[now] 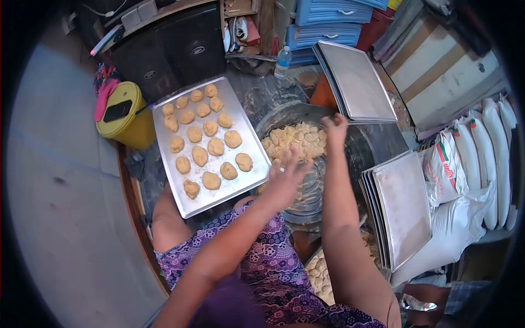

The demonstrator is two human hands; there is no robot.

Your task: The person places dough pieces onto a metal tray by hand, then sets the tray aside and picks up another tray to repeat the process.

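A wide round metal basin [273, 117] holds a heap of pale dough pieces [298, 139]. Over its near side is my left hand [285, 177], a ring on one finger, fingers spread and slightly blurred. My right hand [334, 131] is at the basin's right side, beside the dough, with its fingers curled in. Whatever it may hold is hidden. Left of the basin, a metal baking tray [240, 109] carries several rows of rounded dough balls [215, 146]. The tray lies by my left leg.
A yellow lidded bucket [134, 123] with a phone [117, 111] on top stands left. Stacked metal trays [402, 210] and more trays [355, 82] are right, near white sacks [445, 169]. A water bottle [283, 61] stands behind the basin. More dough [320, 276] shows below my right arm.
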